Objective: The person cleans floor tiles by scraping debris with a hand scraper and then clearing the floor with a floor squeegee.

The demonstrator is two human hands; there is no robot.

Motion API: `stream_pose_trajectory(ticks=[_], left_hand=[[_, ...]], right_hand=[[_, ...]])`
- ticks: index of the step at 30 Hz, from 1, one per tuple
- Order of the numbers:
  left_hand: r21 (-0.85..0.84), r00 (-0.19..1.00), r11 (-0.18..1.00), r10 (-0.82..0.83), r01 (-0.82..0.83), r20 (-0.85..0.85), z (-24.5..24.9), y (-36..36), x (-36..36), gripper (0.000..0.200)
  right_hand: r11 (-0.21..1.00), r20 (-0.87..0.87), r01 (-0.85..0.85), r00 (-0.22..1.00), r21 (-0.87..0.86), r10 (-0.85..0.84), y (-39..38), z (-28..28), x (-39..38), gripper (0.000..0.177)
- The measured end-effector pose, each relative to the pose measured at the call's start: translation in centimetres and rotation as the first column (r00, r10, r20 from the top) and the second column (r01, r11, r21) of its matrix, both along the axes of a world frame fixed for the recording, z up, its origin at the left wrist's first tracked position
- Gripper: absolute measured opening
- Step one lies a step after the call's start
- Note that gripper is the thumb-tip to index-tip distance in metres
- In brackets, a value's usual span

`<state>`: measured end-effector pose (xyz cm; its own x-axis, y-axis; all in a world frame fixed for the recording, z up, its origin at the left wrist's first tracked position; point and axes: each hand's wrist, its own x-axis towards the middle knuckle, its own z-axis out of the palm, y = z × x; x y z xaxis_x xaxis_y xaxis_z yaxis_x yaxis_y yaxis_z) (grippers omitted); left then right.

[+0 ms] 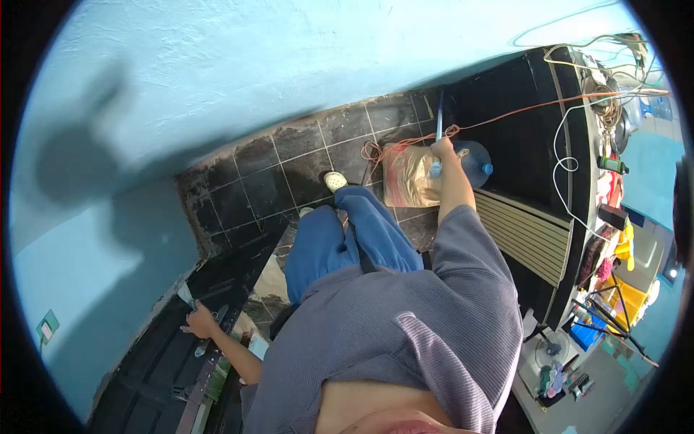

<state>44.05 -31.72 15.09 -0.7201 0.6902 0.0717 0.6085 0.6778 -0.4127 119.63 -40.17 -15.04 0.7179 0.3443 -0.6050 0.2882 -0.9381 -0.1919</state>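
My right hand point(443, 148) is wrapped round a light blue pole point(439, 116), whose rounded end shows just below my fist. Behind that hand are a brown paper sack point(408, 177) on the floor and a large clear blue water jug point(476, 166). On the other side, my left hand point(201, 322) is at the black panelled door point(155, 347), fingers spread on its surface. A small pale piece point(185, 293) shows just beyond its fingertips, and a metal door handle point(220, 312) is close beside it.
Dark floor tiles point(303, 148) lie around my feet, beside a light blue wall point(217, 65). An orange cord point(506, 116) stretches across the black cabinet point(506, 145) at right. Beyond it are tangled cables, a black tripod point(614, 311) and a fan point(553, 349).
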Motion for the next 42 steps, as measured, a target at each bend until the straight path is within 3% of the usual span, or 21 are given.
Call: stream_pose_trajectory(ticks=[4, 6, 9, 10, 13, 14, 17, 21, 23, 24, 27, 29, 30, 31, 33, 34, 36, 38, 42], left_hand=[[0.012, 0.997, 0.997, 0.072, -0.072, 0.018, 0.2, 0.4, 0.9, 0.054], [0.001, 0.996, 0.997, 0.082, -0.082, 0.022, 0.6, 0.5, 1.0, 0.053], [-0.025, 0.996, 0.996, 0.087, -0.087, 0.003, 0.8, 0.6, 1.8, 0.052], [-0.019, 0.997, 0.997, 0.073, -0.073, 0.005, 0.5, 0.4, 1.2, 0.052], [-0.015, 0.999, 0.999, 0.051, -0.051, 0.015, 0.4, 0.6, 0.7, 0.052], [-0.017, 0.999, 0.999, 0.047, -0.047, 0.026, 0.4, 0.4, 0.7, 0.053], [0.041, 0.996, 0.998, 0.043, -0.046, 0.082, 1.3, 0.4, 2.0, 0.053], [0.079, 0.998, 0.996, -0.05, 0.048, 0.029, 0.4, -0.2, 0.6, 0.051], [0.163, 0.998, 0.987, -0.02, 0.009, 0.066, 1.6, -0.2, 1.6, 0.048], [0.163, 0.996, 0.987, -0.014, -0.001, 0.093, 1.8, -0.1, 1.9, 0.048], [0.19, 0.992, 0.981, 0.0, -0.024, 0.128, 1.4, -0.5, 1.7, 0.048], [0.063, 0.993, 0.996, -0.068, 0.062, 0.097, 1.6, -0.6, 1.2, 0.048], [0.076, 0.992, 0.995, -0.078, 0.071, 0.1, 1.8, -0.5, 1.3, 0.048], [0.082, 0.991, 0.994, -0.075, 0.067, 0.109, 2.0, -0.7, 1.6, 0.048], [0.09, 0.99, 0.994, -0.079, 0.069, 0.119, 2.2, -0.7, 1.7, 0.048], [0.093, 0.988, 0.993, -0.079, 0.067, 0.133, 2.4, -0.7, 1.7, 0.048], [0.102, 0.985, 0.993, -0.08, 0.065, 0.15, 2.4, -0.5, 1.7, 0.047], [0.116, 0.983, 0.993, -0.004, -0.017, 0.185, 2.3, -0.4, 1.5, 0.048], [0.131, 0.979, 0.991, -0.048, 0.022, 0.197, 2.7, -0.5, 1.4, 0.051]], right_hand=[[0.989, -0.032, -0.119, 0.993, -0.089, 0.116, -0.6, 1.9, -4.0, 0.03], [0.903, -0.098, -0.413, 0.91, -0.121, 0.403, -2.4, 0.0, -5.8, 0.031], [0.899, -0.083, -0.438, 0.896, -0.015, 0.436, -3.5, 6.9, -10.7, 0.027], [0.955, -0.049, -0.29, 0.955, 0.06, 0.293, -4.6, 6.9, -11.5, 0.021], [0.956, -0.208, -0.248, 0.938, 0.16, 0.278, -6.0, 10.5, -10.8, 0.017], [0.977, -0.34, 0.022, 0.939, 0.211, 0.053, -5.8, 13.5, -11.2, 0.018], [0.986, -0.326, 0.089, 0.944, 0.138, -0.039, -6.3, 16.9, -11.4, 0.02], [0.979, 0.027, -0.173, 0.985, 0.107, 0.171, -6.2, 11.8, -9.4, 0.021], [0.985, 0.068, -0.138, 0.989, 0.104, 0.131, -3.3, 11.7, -9.2, 0.025], [0.998, -0.004, -0.059, 0.998, 0.017, 0.059, -2.3, 9.1, -7.8, 0.029], [1.0, -0.032, -0.017, 0.999, 0.024, 0.018, -0.3, 1.4, -6.4, 0.029], [0.996, -0.151, 0.057, 0.987, 0.062, -0.047, 1.6, -0.3, -8.2, 0.031], [0.952, -0.132, -0.302, 0.943, 0.042, 0.305, 2.6, 2.5, -10.4, 0.025], [0.968, -0.154, -0.25, 0.956, 0.015, 0.249, 3.2, 4.0, -12.0, 0.024], [0.914, -0.064, -0.401, 0.912, 0.063, 0.405, 2.7, 1.3, -13.7, 0.024], [0.916, -0.061, -0.396, 0.915, 0.064, 0.399, 2.6, 3.0, -15.1, 0.024], [0.813, -0.042, -0.576, 0.813, 0.081, 0.58, 2.1, 5.9, -18.5, 0.027], [0.834, -0.101, -0.545, 0.828, 0.085, 0.551, 1.5, 6.7, -20.4, 0.029], [0.861, -0.152, -0.489, 0.849, 0.136, 0.506, 1.7, 9.2, -23.5, 0.031]])
